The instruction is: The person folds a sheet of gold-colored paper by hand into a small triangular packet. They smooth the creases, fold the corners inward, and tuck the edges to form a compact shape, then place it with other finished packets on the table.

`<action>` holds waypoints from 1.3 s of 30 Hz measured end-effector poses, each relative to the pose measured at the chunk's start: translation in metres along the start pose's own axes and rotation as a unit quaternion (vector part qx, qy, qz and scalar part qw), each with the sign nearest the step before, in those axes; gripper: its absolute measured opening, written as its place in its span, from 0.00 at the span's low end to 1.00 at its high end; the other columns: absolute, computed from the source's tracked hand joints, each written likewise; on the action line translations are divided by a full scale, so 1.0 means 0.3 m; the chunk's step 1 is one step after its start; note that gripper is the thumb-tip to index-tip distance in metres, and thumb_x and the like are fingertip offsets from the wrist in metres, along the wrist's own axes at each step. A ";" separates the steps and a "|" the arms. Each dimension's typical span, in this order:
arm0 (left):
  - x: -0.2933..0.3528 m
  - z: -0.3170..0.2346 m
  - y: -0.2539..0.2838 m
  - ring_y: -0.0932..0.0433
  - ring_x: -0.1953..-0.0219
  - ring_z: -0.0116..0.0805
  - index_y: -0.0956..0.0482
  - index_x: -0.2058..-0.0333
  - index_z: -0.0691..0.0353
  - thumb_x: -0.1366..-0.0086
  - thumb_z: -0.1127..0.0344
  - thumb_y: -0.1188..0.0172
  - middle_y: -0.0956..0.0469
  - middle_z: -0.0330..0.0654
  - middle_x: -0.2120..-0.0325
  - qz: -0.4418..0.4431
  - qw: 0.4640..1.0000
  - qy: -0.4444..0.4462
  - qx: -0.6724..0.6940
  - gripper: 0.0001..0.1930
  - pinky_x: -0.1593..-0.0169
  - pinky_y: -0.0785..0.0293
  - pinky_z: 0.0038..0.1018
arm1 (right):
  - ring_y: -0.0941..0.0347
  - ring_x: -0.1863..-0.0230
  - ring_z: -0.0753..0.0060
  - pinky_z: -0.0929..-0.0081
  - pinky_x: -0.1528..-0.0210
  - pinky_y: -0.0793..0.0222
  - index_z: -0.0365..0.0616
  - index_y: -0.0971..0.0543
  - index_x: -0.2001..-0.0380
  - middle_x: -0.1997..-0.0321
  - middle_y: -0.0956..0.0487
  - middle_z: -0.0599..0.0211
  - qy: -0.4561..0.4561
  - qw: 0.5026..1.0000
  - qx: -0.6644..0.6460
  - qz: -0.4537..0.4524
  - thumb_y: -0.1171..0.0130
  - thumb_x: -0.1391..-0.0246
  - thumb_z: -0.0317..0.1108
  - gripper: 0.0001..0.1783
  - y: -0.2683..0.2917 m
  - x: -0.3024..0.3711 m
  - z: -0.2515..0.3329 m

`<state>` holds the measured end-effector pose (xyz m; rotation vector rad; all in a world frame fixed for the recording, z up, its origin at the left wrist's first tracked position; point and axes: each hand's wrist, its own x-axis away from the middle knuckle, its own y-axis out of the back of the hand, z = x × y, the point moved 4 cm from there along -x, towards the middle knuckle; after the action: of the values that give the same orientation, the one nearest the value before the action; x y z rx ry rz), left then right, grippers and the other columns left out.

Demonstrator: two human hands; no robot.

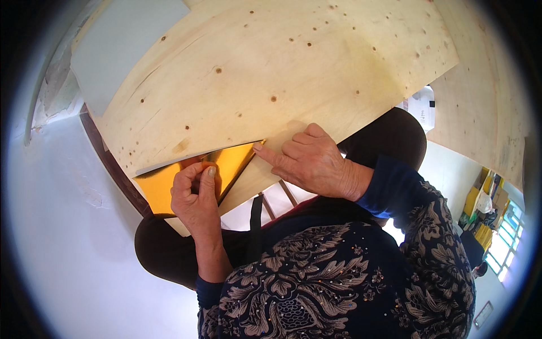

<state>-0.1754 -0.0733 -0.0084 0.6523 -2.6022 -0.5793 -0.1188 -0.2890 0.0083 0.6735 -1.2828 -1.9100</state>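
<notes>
A shiny gold paper sheet (158, 190), folded to a long point at its right end, lies near the board's front edge. A thin pale edge shows along its far side. Over its middle, my left hand (195, 195) is closed in a pinch on the gold paper, thumb against the bent fingers. My right hand (313, 158) reaches in from the right, back of the hand up. Its index finger stretches out and touches the paper's pointed tip, while the other fingers curl. The right thumb is hidden.
Under the paper is a large knotty plywood board (254, 68), resting over my knees. A grey sheet (127, 51) lies at its far left. At the right are another wooden panel (474, 107) and a white package (420, 110). Stacked yellow items (474, 200) stand farther off near a window.
</notes>
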 end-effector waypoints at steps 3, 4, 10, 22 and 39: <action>0.000 -0.001 0.000 0.27 0.73 0.23 0.20 0.66 0.66 0.41 0.73 0.35 0.23 0.37 0.74 0.001 1.000 -0.004 0.000 0.04 0.66 0.30 0.20 | 0.34 0.71 0.74 0.71 0.62 0.42 0.48 0.27 0.41 0.75 0.33 0.74 0.002 1.000 0.004 -0.002 0.41 0.50 0.39 0.30 0.000 -0.001 -0.002; 0.000 0.002 -0.001 0.27 0.73 0.23 0.20 0.66 0.66 0.41 0.73 0.35 0.23 0.37 0.74 0.003 1.000 0.005 0.005 0.05 0.66 0.30 0.20 | 0.34 0.71 0.74 0.71 0.62 0.42 0.47 0.27 0.41 0.76 0.33 0.74 0.003 1.000 0.004 -0.004 0.41 0.50 0.39 0.30 0.000 -0.001 -0.002; -0.003 0.007 -0.004 0.28 0.73 0.23 0.20 0.66 0.67 0.41 0.73 0.35 0.23 0.38 0.75 -0.003 1.000 0.009 0.016 0.05 0.66 0.30 0.20 | 0.33 0.72 0.74 0.72 0.62 0.42 0.47 0.27 0.42 0.76 0.32 0.74 -0.003 1.000 0.006 -0.009 0.40 0.50 0.40 0.30 -0.004 -0.006 -0.005; -0.007 -0.019 -0.013 0.29 0.79 0.20 0.25 0.65 0.64 0.42 0.76 0.34 0.25 0.36 0.80 -0.012 0.999 -0.015 0.035 0.09 0.74 0.33 0.17 | 0.32 0.71 0.77 0.75 0.63 0.42 0.49 0.24 0.45 0.76 0.32 0.77 -0.014 0.999 0.021 -0.023 0.37 0.52 0.40 0.28 0.009 -0.019 0.006; -0.013 -0.023 -0.016 0.31 0.82 0.19 0.25 0.71 0.67 0.43 0.77 0.35 0.27 0.36 0.85 -0.008 0.999 -0.037 0.031 0.06 0.77 0.35 0.17 | 0.35 0.75 0.72 0.71 0.68 0.43 0.47 0.25 0.43 0.79 0.36 0.73 -0.006 0.999 0.019 -0.025 0.33 0.57 0.36 0.33 0.005 -0.030 0.013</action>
<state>-0.1674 -0.0771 -0.0060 0.6845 -2.6953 -0.5394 -0.1159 -0.2799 0.0114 0.7200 -1.3254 -1.9368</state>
